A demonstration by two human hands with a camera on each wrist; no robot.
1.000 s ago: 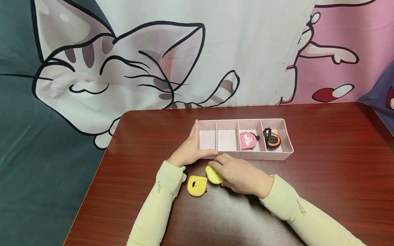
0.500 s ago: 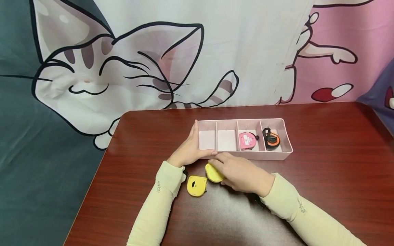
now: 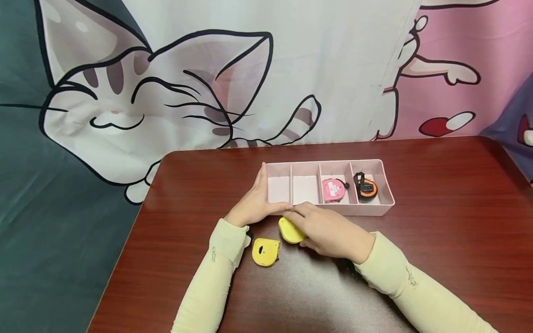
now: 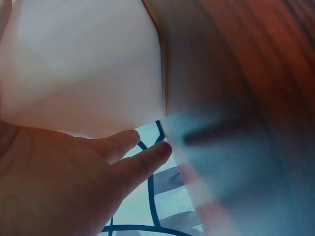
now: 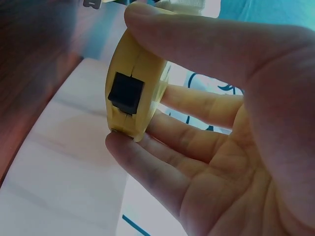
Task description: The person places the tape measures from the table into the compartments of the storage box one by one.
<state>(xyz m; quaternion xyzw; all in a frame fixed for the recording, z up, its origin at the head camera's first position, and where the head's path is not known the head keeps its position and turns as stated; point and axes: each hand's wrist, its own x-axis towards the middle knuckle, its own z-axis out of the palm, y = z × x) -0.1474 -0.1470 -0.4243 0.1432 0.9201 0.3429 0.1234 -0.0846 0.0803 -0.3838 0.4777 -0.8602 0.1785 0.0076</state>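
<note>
My right hand [image 3: 329, 230] pinches a yellow tape measure [image 3: 291, 231] between thumb and fingers, just in front of the pink divided box [image 3: 362, 211]. In the right wrist view this tape measure [image 5: 139, 69] shows a black button on its edge. My left hand [image 3: 254, 200] rests against the box's left end, fingers straight along that side and thumb on the front wall. The left wrist view has those fingers [image 4: 140, 164] touching the pale box wall [image 4: 93, 64]. A second yellow tape measure [image 3: 265, 252] lies on the table between the forearms.
Inside the box, a pink tape measure [image 3: 334, 190] occupies the third compartment from the left, and a black and orange one [image 3: 366, 187] the rightmost. The brown wooden table [image 3: 449, 222] ends at a cartoon-cat curtain [image 3: 183, 106] behind it.
The pinched yellow tape measure has risen slightly in the head view, toward the box, along with my right hand. My left hand stays at the box's end.
</note>
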